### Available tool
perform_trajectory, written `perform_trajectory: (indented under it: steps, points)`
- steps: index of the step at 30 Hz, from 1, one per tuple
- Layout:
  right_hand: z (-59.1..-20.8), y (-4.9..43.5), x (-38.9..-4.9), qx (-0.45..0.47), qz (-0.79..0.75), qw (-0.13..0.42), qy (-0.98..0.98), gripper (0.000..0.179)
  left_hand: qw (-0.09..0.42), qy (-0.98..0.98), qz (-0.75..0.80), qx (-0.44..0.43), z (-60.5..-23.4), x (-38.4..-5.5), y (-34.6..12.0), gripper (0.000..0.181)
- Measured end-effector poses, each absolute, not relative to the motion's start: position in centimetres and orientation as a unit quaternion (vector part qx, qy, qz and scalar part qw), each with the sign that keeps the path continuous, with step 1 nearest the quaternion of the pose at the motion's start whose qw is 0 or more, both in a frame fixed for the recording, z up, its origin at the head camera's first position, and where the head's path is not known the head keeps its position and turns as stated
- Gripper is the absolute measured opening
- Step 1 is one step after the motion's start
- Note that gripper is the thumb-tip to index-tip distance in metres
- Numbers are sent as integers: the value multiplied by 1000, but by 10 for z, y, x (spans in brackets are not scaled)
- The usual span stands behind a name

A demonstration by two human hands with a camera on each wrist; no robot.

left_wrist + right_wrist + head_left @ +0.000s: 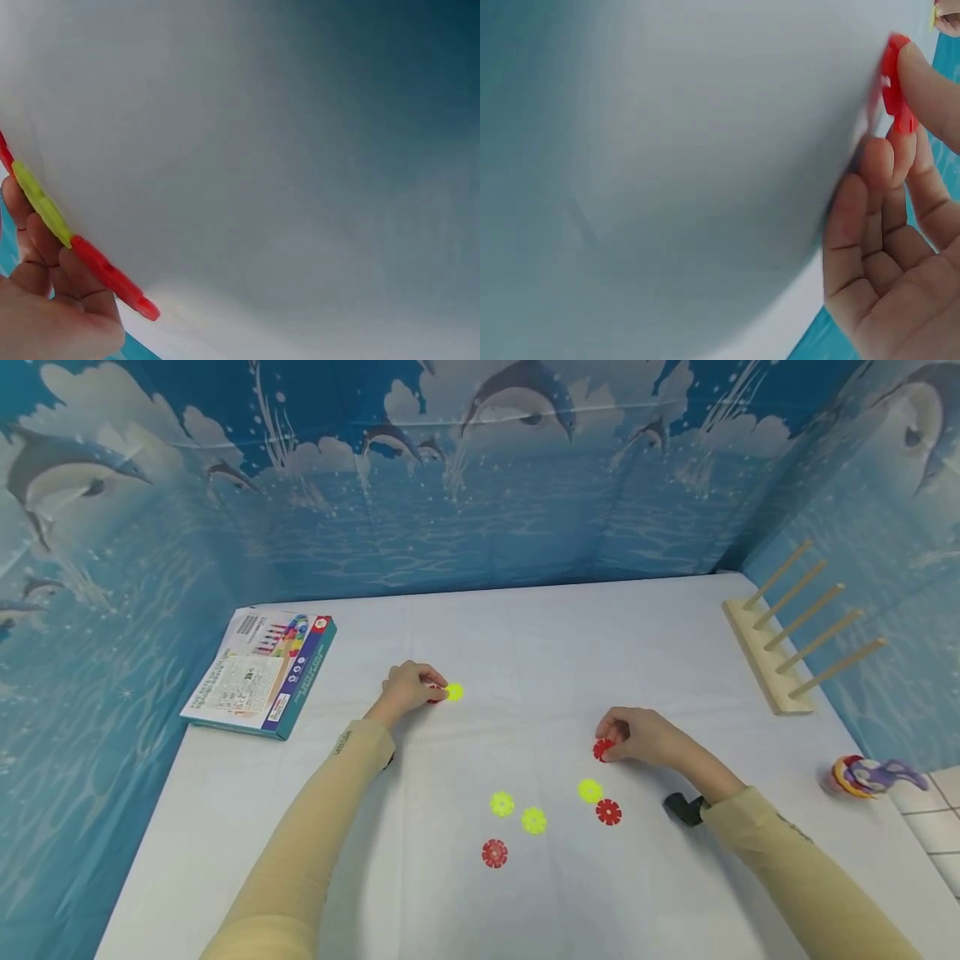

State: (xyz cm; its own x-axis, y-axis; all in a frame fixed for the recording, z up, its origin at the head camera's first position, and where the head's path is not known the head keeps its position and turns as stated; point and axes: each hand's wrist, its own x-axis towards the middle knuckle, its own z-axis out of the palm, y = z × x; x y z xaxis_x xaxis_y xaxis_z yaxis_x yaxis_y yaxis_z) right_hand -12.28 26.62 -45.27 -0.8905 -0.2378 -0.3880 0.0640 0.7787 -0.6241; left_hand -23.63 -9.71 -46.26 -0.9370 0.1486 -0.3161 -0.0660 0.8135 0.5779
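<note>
My left hand [409, 687] pinches a joined row of flat, notched plastic discs above the white table, left of centre. In the left wrist view the row runs from a red disc [112, 277] through a yellow-green disc [43, 206] to a second red piece, cut off by the frame's edge. At the right, my right hand [647, 737] holds one red notched disc [893, 79] between thumb and fingers. Nearest to it lie a loose yellow-green disc [590, 790] and a loose red disc [608, 812]. The two hands are well apart.
Nearer the front lie two yellow-green discs [534, 820] and a red disc [494, 853]. A printed box [255, 672] lies at the left. To the right stand a wooden base with several pegs [772, 660] and a small purple figure [873, 775]. Dolphin-print cloth [480, 527] hangs behind.
</note>
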Motion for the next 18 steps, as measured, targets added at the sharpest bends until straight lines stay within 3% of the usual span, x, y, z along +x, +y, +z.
perform_trajectory:
  steps: [5,18]
  points:
    - [-445,263,-134,-62,-343,255,902,14,173,936,305,24,-464,-237,-98,19]
    - [-439,208,-182,-57,-430,243,868,24,172,936,306,29,-465,-238,-99,18]
